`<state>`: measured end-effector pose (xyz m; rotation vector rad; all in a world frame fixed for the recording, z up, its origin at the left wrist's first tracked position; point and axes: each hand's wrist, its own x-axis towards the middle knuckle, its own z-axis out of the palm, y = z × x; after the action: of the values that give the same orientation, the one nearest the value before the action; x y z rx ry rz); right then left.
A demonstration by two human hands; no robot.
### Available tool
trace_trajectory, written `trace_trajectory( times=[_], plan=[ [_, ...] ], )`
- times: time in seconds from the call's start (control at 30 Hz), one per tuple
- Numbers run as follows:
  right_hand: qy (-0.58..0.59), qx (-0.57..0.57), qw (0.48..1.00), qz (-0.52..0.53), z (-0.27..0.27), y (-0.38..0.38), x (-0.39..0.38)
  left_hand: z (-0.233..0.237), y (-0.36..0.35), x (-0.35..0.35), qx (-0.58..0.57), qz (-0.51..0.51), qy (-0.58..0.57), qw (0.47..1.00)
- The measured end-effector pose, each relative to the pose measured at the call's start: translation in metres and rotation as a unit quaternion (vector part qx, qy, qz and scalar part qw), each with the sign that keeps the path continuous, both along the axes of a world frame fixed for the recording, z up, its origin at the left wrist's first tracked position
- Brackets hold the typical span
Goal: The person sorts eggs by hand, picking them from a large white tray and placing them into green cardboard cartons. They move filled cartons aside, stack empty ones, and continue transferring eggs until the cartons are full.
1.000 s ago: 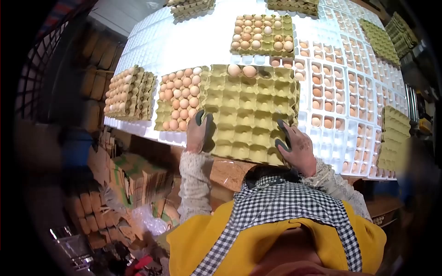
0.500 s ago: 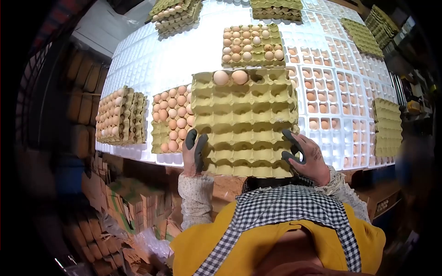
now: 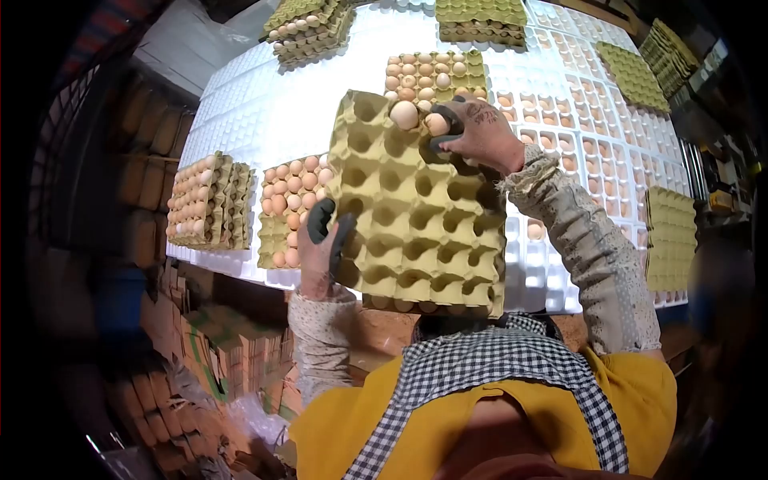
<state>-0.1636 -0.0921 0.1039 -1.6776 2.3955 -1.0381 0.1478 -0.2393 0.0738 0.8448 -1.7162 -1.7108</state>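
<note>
A yellow-green pulp egg tray [image 3: 416,220] is tilted in front of me, nearly all its cups bare. Along its left edge my left hand [image 3: 322,248], with dark finger covers, is closed on the tray. At the tray's top edge my right hand [image 3: 476,132] pinches an egg [image 3: 436,124] between covered fingers. Another egg [image 3: 404,115] sits beside it in the top row. Below the tray's lower edge shows the rim of another layer with eggs, mostly hidden. Behind and left lies a partly filled egg tray [image 3: 300,182].
A further tray of eggs [image 3: 424,74] lies ahead. A stack of egg trays [image 3: 210,200] stands left, with more stacks [image 3: 480,22] at the back. White plastic trays [image 3: 552,156] holding eggs cover the right side. Flattened cartons [image 3: 240,352] are below the table at left.
My right hand has left the tray's right side and moved up to an egg in the top row. The tray has tipped and turned slightly, and my left hand has shifted up along its edge.
</note>
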Motion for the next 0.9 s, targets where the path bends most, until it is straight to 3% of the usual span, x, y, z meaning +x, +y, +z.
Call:
trace_trajectory(
  times=[0.1,0.17,0.23,0.27,0.3,0.4,0.5,0.63,0.73,0.83,0.87,0.9],
  plan=[
    [-0.058,-0.134,0.989,-0.024,-0.001,-0.020,-0.028,0.043,-0.028,-0.048,-0.075,-0.048,-0.041,0.995],
    [-0.128,-0.171,0.977,-0.026,0.004,-0.036,-0.055,0.072,-0.040,-0.090,-0.008,-0.030,-0.017,0.999],
    [-0.222,-0.161,0.961,-0.042,-0.012,-0.060,-0.092,0.092,-0.066,-0.123,-0.029,-0.041,-0.046,0.998],
    [-0.382,-0.209,0.900,0.017,-0.040,-0.084,-0.119,0.101,-0.077,-0.138,-0.066,-0.046,-0.067,0.994],
    [-0.354,-0.221,0.909,-0.001,-0.034,-0.086,-0.127,0.110,-0.086,-0.152,-0.103,-0.051,-0.089,0.989],
    [-0.409,-0.211,0.887,0.025,-0.055,-0.113,-0.166,0.123,-0.115,-0.189,-0.247,-0.074,-0.104,0.961],
    [-0.459,-0.267,0.839,0.120,-0.084,-0.144,-0.201,0.138,-0.139,-0.229,-0.467,-0.057,-0.239,0.850],
    [-0.454,-0.242,0.846,0.139,-0.114,-0.157,-0.230,0.137,-0.167,-0.277,-0.585,-0.080,-0.363,0.721],
    [-0.430,-0.241,0.863,0.109,-0.140,-0.156,-0.235,0.125,-0.181,-0.295,-0.594,-0.067,-0.352,0.720],
    [-0.404,-0.207,0.889,0.056,-0.160,-0.151,-0.230,0.116,-0.188,-0.300,-0.623,-0.073,-0.405,0.665],
    [-0.354,-0.156,0.922,0.017,-0.168,-0.143,-0.228,0.110,-0.194,-0.299,-0.640,-0.075,-0.399,0.652],
    [-0.301,-0.105,0.948,-0.022,-0.157,-0.129,-0.216,0.106,-0.205,-0.297,-0.614,-0.091,-0.396,0.677]
  ],
)
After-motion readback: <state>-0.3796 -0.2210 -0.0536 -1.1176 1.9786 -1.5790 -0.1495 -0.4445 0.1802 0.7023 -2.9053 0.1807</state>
